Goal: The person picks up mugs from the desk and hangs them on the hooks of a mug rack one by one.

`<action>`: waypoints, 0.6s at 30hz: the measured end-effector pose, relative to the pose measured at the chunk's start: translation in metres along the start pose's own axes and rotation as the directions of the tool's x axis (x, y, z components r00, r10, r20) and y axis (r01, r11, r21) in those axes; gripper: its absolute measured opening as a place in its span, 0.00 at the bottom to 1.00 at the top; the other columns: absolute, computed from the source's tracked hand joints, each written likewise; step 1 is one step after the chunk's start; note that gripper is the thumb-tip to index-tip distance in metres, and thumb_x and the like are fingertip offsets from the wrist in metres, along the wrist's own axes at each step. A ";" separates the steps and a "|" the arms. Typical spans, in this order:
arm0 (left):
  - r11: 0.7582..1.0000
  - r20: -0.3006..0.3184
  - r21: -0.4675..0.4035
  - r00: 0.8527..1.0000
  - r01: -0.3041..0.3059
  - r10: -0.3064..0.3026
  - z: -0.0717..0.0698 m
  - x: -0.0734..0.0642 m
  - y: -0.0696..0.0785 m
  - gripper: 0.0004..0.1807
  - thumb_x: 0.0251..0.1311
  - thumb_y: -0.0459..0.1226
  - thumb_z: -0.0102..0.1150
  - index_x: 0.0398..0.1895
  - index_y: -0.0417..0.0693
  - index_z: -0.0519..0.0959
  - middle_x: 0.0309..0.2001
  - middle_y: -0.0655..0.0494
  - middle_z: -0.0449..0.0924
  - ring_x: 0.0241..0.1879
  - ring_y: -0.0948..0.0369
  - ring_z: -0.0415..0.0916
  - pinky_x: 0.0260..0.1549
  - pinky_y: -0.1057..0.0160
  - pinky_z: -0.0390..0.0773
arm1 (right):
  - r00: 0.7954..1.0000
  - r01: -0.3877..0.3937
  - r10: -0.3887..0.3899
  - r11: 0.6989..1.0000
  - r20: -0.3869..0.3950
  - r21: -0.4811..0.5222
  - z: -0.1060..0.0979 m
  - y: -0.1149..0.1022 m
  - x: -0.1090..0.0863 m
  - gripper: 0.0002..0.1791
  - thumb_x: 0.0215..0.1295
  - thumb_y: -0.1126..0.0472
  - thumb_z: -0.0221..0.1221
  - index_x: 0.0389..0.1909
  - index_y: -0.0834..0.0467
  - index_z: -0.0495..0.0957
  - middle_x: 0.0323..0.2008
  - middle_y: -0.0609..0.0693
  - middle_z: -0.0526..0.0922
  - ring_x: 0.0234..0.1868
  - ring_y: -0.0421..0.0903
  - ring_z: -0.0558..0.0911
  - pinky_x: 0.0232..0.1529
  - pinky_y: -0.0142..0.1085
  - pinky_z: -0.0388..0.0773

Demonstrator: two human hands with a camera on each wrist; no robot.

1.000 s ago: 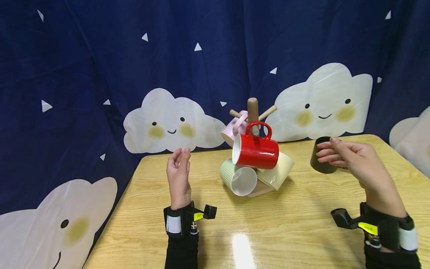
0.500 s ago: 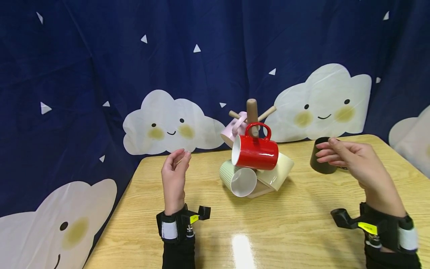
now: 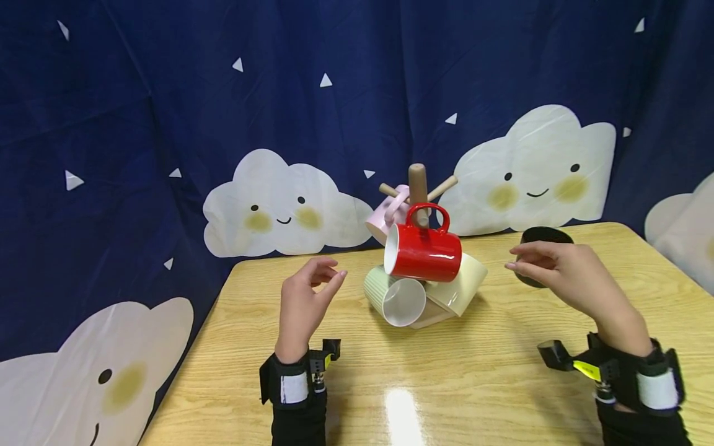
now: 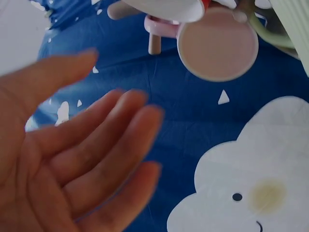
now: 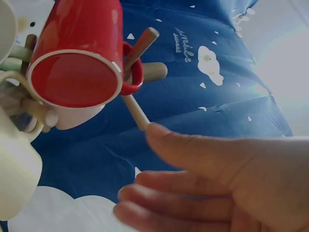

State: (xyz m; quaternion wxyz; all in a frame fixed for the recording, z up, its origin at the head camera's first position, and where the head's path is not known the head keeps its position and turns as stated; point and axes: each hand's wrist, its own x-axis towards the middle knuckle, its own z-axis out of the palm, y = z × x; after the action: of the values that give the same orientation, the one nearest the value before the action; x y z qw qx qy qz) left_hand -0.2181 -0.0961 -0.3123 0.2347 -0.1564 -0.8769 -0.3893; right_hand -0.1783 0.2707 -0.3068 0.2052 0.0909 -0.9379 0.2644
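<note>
A wooden mug tree [image 3: 417,183] stands mid-table with several mugs hung on its pegs. At its front hangs a red mug [image 3: 425,253], handle up over a peg. Behind that is a pink mug [image 3: 385,218]; lower down are a green ribbed mug [image 3: 383,290] and a cream mug [image 3: 462,286]. My left hand [image 3: 308,303] hovers left of the green mug, fingers loosely bent, holding nothing. My right hand [image 3: 574,279] is raised to the right of the tree, fingers relaxed and empty. It partly covers a black mug [image 3: 546,234] standing on the table behind it.
The wooden table [image 3: 446,384] has its back edge against a dark blue curtain [image 3: 357,80] printed with white clouds. A strapped wrist camera [image 3: 329,356] sits on the left arm, another [image 3: 580,365] on the right.
My left hand first shifts slightly left, then turns so its fingers point right toward the mugs. My right hand moves a little left and turns palm downward. The mugs stay put.
</note>
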 end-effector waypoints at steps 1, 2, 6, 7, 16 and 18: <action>0.999 0.050 0.032 0.999 -0.007 0.005 0.000 0.000 -0.001 0.14 0.55 0.42 0.63 0.42 0.45 0.79 0.32 0.53 0.83 0.33 0.58 0.82 0.36 0.56 0.78 | 1.000 0.007 -0.006 1.000 0.025 -0.017 0.001 0.001 0.001 0.18 0.56 0.54 0.63 0.42 0.63 0.80 0.32 0.55 0.85 0.29 0.41 0.82 0.27 0.29 0.73; 0.998 0.110 0.065 0.994 -0.013 0.006 -0.001 -0.001 -0.002 0.15 0.55 0.43 0.63 0.43 0.46 0.79 0.33 0.53 0.83 0.34 0.57 0.82 0.36 0.56 0.78 | 0.999 0.014 -0.012 0.999 0.050 -0.031 0.001 0.002 0.001 0.18 0.56 0.54 0.63 0.42 0.64 0.80 0.31 0.54 0.85 0.30 0.45 0.83 0.28 0.32 0.74; 0.982 0.363 0.187 0.931 -0.040 -0.031 0.000 -0.003 -0.005 0.21 0.54 0.46 0.62 0.49 0.46 0.77 0.39 0.50 0.83 0.38 0.55 0.80 0.37 0.57 0.79 | 0.985 -0.008 0.022 0.997 0.170 -0.082 0.003 0.005 0.002 0.22 0.57 0.51 0.61 0.43 0.65 0.79 0.33 0.55 0.85 0.34 0.51 0.83 0.34 0.44 0.77; 0.978 0.407 0.204 0.913 -0.046 -0.042 0.001 -0.003 -0.006 0.22 0.54 0.47 0.62 0.50 0.46 0.77 0.40 0.49 0.82 0.39 0.55 0.80 0.36 0.58 0.79 | 0.980 -0.012 0.030 0.996 0.199 -0.093 0.004 0.006 0.002 0.23 0.57 0.49 0.61 0.43 0.66 0.79 0.34 0.55 0.85 0.35 0.51 0.83 0.35 0.46 0.77; 0.971 0.448 0.233 0.892 -0.057 -0.055 0.002 -0.003 -0.006 0.24 0.54 0.48 0.62 0.51 0.46 0.76 0.41 0.49 0.82 0.40 0.55 0.80 0.36 0.58 0.79 | 0.981 0.002 0.020 0.994 0.192 -0.111 0.020 0.003 0.009 0.23 0.56 0.50 0.62 0.43 0.67 0.79 0.29 0.52 0.82 0.28 0.46 0.79 0.29 0.40 0.74; 0.971 0.442 0.234 0.896 -0.056 -0.055 0.002 -0.003 -0.006 0.24 0.54 0.48 0.62 0.51 0.46 0.76 0.41 0.49 0.82 0.40 0.55 0.80 0.35 0.58 0.79 | 0.995 0.020 -0.010 0.995 0.097 -0.101 0.024 -0.001 0.010 0.21 0.56 0.52 0.63 0.43 0.65 0.80 0.28 0.53 0.81 0.25 0.45 0.74 0.26 0.37 0.70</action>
State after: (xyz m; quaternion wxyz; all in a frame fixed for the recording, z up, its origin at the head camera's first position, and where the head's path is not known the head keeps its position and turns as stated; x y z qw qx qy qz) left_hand -0.2191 -0.0988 -0.3183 0.0454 -0.2119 -0.9478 -0.2339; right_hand -0.1955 0.2562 -0.3202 0.1663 0.0999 -0.9583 0.2098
